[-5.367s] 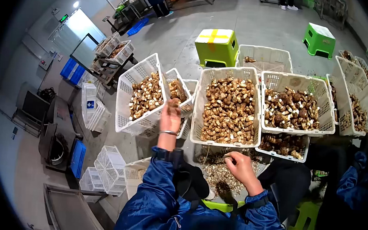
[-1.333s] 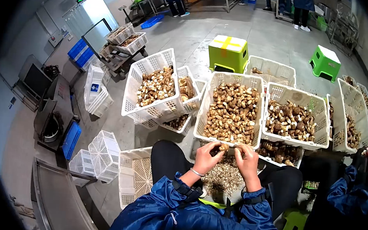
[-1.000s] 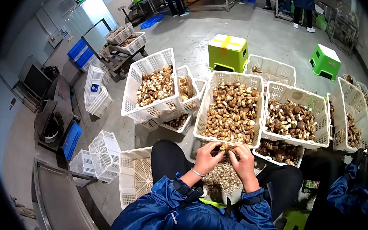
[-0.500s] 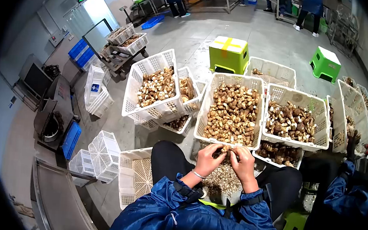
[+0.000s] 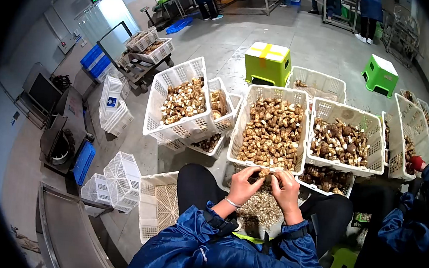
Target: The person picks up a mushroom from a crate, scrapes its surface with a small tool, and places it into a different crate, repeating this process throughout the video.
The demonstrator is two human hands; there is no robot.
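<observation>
A small brown-and-white mushroom (image 5: pixel 263 173) is held up in front of my knees, at the near rim of a white crate (image 5: pixel 265 164) full of similar mushrooms. My left hand (image 5: pixel 243 187) pinches it from the left. On its right side the closed fingers of my right hand (image 5: pixel 286 191) meet it; whether they also hold a small tool cannot be made out. Below both hands, pale trimmings (image 5: pixel 264 208) lie heaped between my legs.
A crate of darker mushrooms (image 5: pixel 342 139) stands to the right, stacked on another. At left are a tilted mushroom crate (image 5: pixel 175 126) and a mesh-bottomed crate (image 5: pixel 163 205). A co-worker's red-gloved hand (image 5: pixel 416 162) reaches into a crate at far right. Green stools (image 5: pixel 267 70) stand behind.
My hands stay nearly in place around the mushroom, with only a slight shift of the fingers. At far right, the co-worker's red-gloved hand has moved left into the crate.
</observation>
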